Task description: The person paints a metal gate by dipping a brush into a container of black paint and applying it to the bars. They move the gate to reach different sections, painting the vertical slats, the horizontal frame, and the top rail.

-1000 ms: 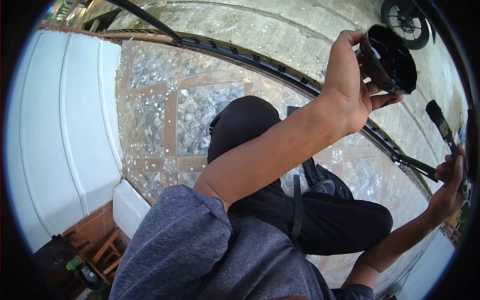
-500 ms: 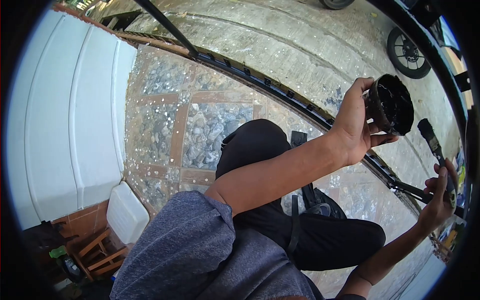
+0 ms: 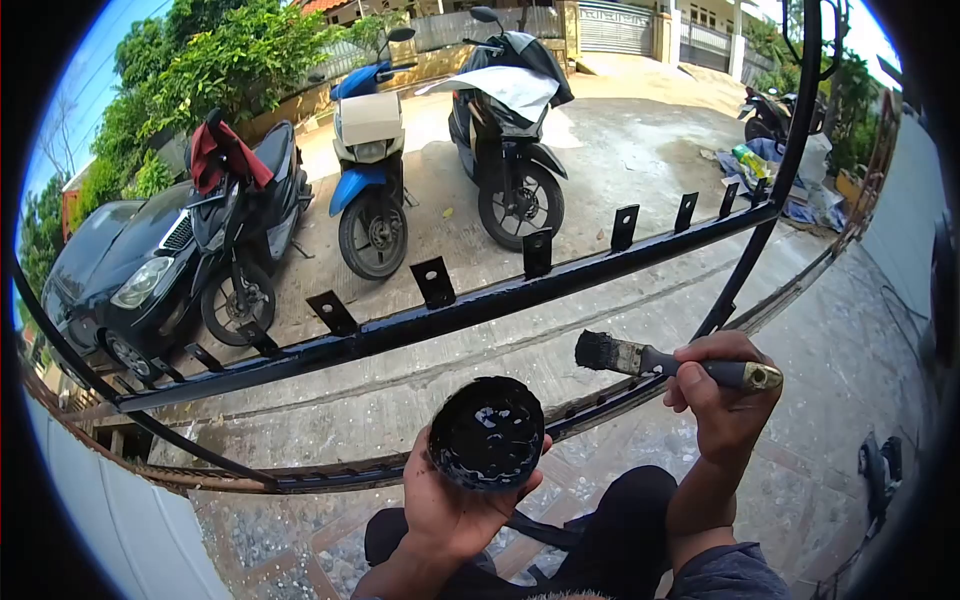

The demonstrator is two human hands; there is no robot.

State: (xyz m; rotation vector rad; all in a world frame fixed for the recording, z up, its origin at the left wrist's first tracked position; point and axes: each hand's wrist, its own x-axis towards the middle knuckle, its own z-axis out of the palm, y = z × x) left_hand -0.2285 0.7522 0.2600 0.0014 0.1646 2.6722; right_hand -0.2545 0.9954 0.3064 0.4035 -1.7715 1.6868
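Observation:
A round cup of black paint [image 3: 487, 432] rests in my left hand [image 3: 450, 510], whose fingers wrap its sides; the glossy paint shows inside. My right hand [image 3: 722, 400] closes around the dark handle of a paintbrush [image 3: 655, 362]. Its black-coated bristles point left, above and to the right of the cup, touching nothing. In front of both hands runs a black metal rail [image 3: 450, 325] with several small upright tabs, each with a hole. Wet-looking shine lies along parts of the rail.
Beyond the rail stand a dark car [image 3: 120, 270] and several motorbikes, one with a blue fender [image 3: 357, 190]. Piled sacks and sheets [image 3: 785, 175] lie at the far right. A white panel [image 3: 125, 530] is at lower left. Below me is speckled stone tile [image 3: 270, 545].
My view has swung up from the floor to the rail and the street. The cup now appears lower and nearer the middle, and the brush points left instead of up.

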